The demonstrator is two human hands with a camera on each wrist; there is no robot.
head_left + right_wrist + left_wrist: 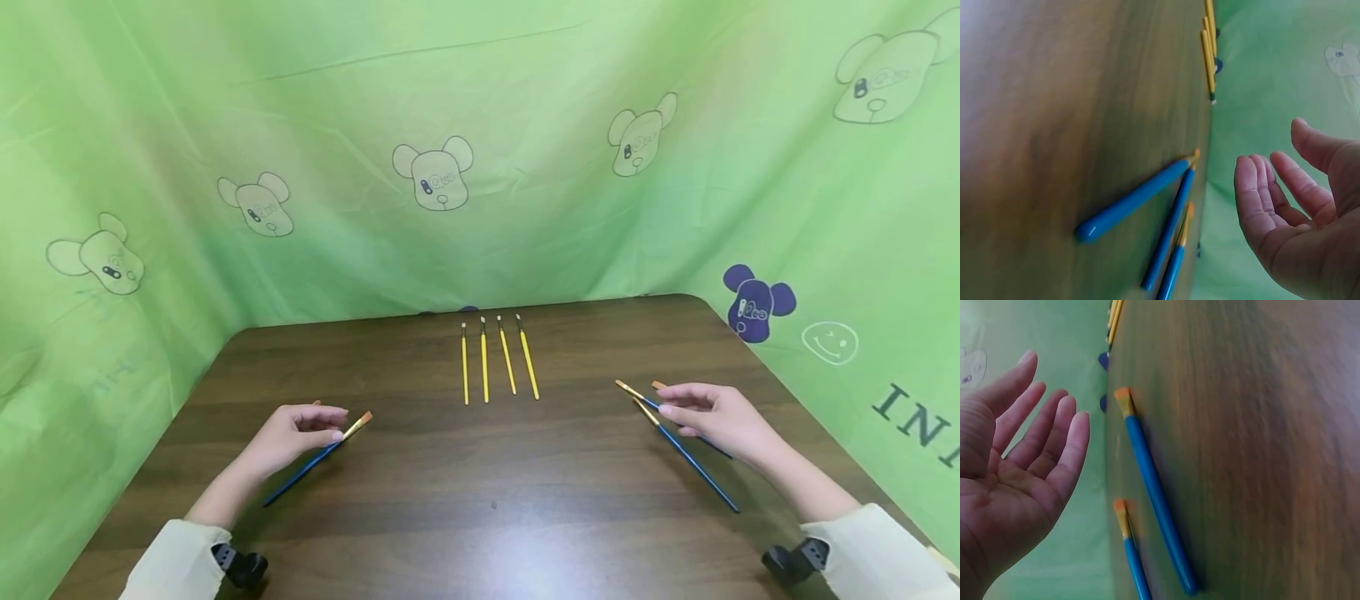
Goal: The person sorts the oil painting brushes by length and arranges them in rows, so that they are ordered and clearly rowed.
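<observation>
My left hand [288,442] hovers at the left side of the table, fingers loosely bent and holding nothing. Two blue-handled paintbrushes with orange bristles lie by it: a larger brush [1157,497] and a smaller brush [1135,565], mostly hidden behind the hand in the head view. On the right, my right hand [720,419] is held above the table with an empty, half-curled palm. Under and beside it are three blue paintbrushes: a near one [693,464], a middle one [1172,228] and a far one [1172,269]; their tips lie close together.
Several thin yellow-handled paintbrushes [484,367] lie roughly side by side at the back middle of the brown wooden table [480,483]. A green curtain [337,250] printed with bear heads hangs behind and along both sides.
</observation>
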